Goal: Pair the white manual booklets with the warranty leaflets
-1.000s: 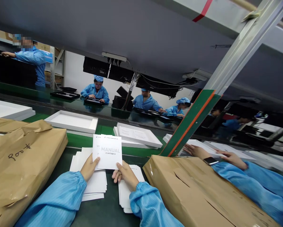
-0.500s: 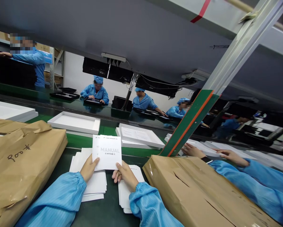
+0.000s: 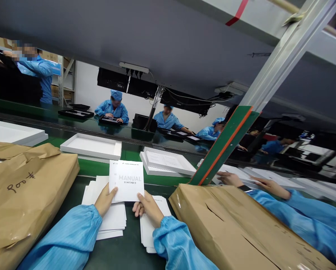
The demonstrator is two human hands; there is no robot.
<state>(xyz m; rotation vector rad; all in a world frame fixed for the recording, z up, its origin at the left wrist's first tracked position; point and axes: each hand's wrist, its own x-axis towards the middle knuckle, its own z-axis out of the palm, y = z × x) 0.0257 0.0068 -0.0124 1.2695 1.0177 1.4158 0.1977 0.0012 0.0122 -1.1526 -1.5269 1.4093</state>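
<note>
1. I see a dark green bench (image 3: 123,255) with a left pile of white sheets (image 3: 113,223) and a right pile (image 3: 147,234) near each other
2. A brown paper parcel (image 3: 30,187) lies at its left end, a second parcel (image 3: 229,228) at its right
3. Behind it, white trays (image 3: 91,147) sit on a green belt (image 3: 100,167)

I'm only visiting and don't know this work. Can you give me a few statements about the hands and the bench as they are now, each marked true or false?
1. The left hand and right hand together hold a white booklet printed MANUAL. True.
2. The bench surface is red. False: it is dark green, with stacks of white sheets lying on it under the hands.
3. A brown paper package lies on each side of the hands: the left package and the right package. True.
4. The left package has no writing on it. False: it bears dark handwritten marks.
</note>
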